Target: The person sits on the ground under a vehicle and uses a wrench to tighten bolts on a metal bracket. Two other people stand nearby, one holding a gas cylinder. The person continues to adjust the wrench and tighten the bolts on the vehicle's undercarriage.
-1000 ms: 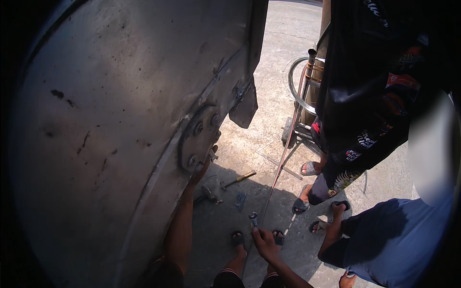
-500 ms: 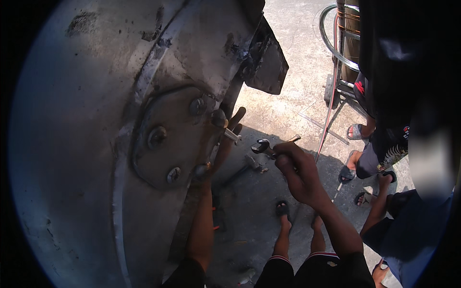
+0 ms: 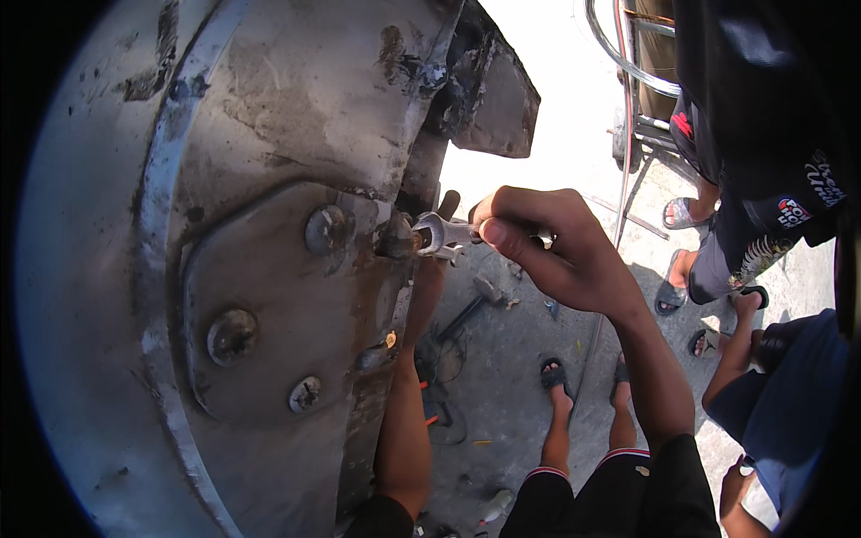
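My right hand [image 3: 565, 247] grips a silver wrench [image 3: 462, 234], its jaw set around the end of a bolt [image 3: 418, 239] at the edge of a large curved metal body [image 3: 269, 108]. My left hand [image 3: 425, 300] reaches up behind that edge, mostly hidden by the metal. One finger shows above the wrench; how the others close is hidden. Beside it pokes a second silver wrench end [image 3: 448, 255]. Round bolt heads, one of them large [image 3: 232, 337], stud the raised plate [image 3: 260, 269] to the left. Lower on the edge sits another bolt [image 3: 377, 352].
A hammer [image 3: 484, 287] lies on the concrete floor [image 3: 529, 403] below, near an orange-marked tool [image 3: 430, 420]. People in dark clothes and sandals stand at the right, one in a dark shirt [image 3: 798, 394]. A wire coil [image 3: 628, 63] hangs at the upper right.
My right hand has moved left and up, bringing the wrench from open air onto the bolt end. The view has shifted, with the metal body appearing larger. My left hand stays behind the edge.
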A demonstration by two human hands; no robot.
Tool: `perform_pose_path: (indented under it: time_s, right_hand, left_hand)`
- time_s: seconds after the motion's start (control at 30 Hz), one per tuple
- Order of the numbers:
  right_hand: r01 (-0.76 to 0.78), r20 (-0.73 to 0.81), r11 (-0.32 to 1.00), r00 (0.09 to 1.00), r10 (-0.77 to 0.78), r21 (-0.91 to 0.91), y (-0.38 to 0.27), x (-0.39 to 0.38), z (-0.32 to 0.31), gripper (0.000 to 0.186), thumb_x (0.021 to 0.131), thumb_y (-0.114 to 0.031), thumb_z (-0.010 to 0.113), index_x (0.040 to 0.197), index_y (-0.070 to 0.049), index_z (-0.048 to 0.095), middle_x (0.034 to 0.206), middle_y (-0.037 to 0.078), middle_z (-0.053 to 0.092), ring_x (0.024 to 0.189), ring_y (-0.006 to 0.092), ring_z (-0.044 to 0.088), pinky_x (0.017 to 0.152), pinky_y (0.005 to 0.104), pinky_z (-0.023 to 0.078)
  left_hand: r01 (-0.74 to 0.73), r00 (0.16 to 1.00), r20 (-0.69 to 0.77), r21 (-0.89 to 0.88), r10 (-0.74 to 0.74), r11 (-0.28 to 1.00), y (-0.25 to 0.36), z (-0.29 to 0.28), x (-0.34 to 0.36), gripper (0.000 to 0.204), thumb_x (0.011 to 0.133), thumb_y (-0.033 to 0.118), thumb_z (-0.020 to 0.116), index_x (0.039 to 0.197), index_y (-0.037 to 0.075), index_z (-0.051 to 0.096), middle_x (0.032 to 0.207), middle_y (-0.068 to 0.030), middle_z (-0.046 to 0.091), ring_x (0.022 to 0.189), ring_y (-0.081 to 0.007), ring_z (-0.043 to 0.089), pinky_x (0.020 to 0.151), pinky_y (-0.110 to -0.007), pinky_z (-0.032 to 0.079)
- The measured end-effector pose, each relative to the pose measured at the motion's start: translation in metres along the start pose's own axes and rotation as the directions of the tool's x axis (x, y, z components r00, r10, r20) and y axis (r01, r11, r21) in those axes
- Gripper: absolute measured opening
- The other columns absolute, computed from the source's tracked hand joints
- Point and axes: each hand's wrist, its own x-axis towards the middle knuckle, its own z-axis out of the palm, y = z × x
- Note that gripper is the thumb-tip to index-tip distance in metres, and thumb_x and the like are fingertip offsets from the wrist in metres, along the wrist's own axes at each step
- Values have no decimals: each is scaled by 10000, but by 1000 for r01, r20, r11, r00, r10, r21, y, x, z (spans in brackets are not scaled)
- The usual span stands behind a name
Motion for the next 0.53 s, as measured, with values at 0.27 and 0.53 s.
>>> perform_pose_path:
  time_s: [0.27, 0.53]
  right_hand:
    - [-274, 90, 925, 962, 259, 265, -8, -17, 26, 187, 963, -164, 584, 1013, 15, 606, 677, 110, 534, 564, 150, 452, 557, 316, 382]
    - [-22, -362, 896, 910, 202, 443, -5, -24, 70, 295, 885, -122, 711, 1118, 9, 585, 771, -36, 545, 569, 5, 381, 484, 172, 307]
  left_hand:
    - [12, 1000, 27, 153, -16, 988, 11, 9, -1, 526, 1036, 210, 442, 1494, 64, 230, 1541, -110, 302, 1390, -185, 343, 1158, -319, 318]
    - [-103, 992, 118, 461, 54, 881, -2, -1, 6, 522, 1029, 217, 448, 1492, 85, 245, 1517, -87, 287, 1428, -252, 284, 1183, -370, 273]
